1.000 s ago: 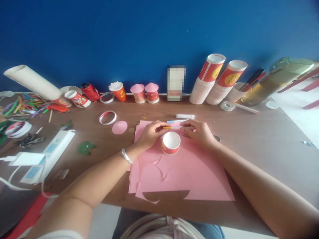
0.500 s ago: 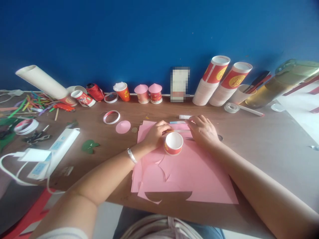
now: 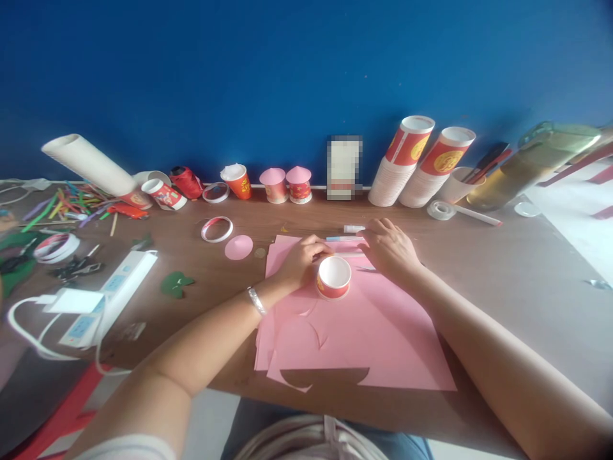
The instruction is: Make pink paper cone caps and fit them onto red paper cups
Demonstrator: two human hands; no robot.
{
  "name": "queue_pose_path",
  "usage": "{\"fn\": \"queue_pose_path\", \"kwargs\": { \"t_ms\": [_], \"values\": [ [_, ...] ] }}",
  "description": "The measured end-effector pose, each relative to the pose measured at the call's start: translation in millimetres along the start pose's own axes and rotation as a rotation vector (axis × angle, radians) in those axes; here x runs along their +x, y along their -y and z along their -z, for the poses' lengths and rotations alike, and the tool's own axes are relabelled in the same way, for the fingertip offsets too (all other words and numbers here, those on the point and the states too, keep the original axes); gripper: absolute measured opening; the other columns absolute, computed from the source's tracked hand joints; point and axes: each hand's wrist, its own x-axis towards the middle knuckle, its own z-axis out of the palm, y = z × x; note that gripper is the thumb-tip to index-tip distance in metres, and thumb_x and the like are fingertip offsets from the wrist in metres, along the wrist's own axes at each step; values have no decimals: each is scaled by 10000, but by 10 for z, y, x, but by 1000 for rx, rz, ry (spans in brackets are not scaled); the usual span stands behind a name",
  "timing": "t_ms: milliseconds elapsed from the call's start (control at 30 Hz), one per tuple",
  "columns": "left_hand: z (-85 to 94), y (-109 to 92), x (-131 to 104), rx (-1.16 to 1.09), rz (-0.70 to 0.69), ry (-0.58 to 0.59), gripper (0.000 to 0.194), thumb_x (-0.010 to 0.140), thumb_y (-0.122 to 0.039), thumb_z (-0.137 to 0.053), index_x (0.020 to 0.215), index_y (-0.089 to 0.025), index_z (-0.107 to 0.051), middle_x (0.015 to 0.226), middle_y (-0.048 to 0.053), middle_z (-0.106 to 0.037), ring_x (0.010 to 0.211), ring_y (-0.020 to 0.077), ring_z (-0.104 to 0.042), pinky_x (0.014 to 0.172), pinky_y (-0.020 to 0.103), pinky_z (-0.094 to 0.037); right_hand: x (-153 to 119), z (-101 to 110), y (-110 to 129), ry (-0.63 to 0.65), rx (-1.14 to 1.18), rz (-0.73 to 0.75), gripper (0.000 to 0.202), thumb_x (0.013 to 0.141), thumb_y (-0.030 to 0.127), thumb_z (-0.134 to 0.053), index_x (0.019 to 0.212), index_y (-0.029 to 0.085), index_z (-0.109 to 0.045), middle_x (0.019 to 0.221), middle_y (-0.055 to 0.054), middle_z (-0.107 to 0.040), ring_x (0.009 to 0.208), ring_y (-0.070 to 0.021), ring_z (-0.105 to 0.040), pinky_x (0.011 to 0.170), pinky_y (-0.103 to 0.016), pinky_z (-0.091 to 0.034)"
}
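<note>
Right hand (image 3: 390,248) has shifted off the orange-ended pen (image 3: 352,254) to the white tube (image 3: 353,229), leaving the pen beside left hand (image 3: 302,260)'s curled fingers; whether either set grips is not discernible.

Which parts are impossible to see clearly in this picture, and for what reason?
In the head view:
White tube, right end: covered by the right hand.
Nearest cup, far outside: hidden by the cup itself.
Upright panel, face: blurred into blocks.
Left sleeve: cut off by the bottom edge.
</note>
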Motion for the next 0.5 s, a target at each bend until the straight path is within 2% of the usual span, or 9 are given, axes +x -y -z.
{"fn": "queue_pose_path", "kwargs": {
  "t_ms": [233,333,500],
  "values": [
    [-10,56,-2,36,-68,-4,151,922,-204,-647,958,-200,-794,1040,87,-702,1137,249,-682,976,375,-560,4,-3,-15,-20,-26,14,153,951,234,-628,1008,181,-759,1074,-139,-686,1028,-284,-556,739,-346,-408],
    [-19,71,-3,32,-75,-8,139,912,-201,-661,961,-192,-791,1034,86,-698,1093,239,-686,942,364,-566,-4,-41,-25,-71,-7,52,125,946,207,-629,978,187,-748,1045,-126,-716,1013,-279,-559,744,-346,-403],
    [-27,81,-1,42,-94,-16,144,910,-200,-659,974,-197,-788,1010,74,-697,986,215,-689,899,360,-570,-5,-118,-37,-147,6,94,162,943,125,-589,913,181,-738,856,-105,-729,914,-263,-578,737,-345,-395]
  ]
}}
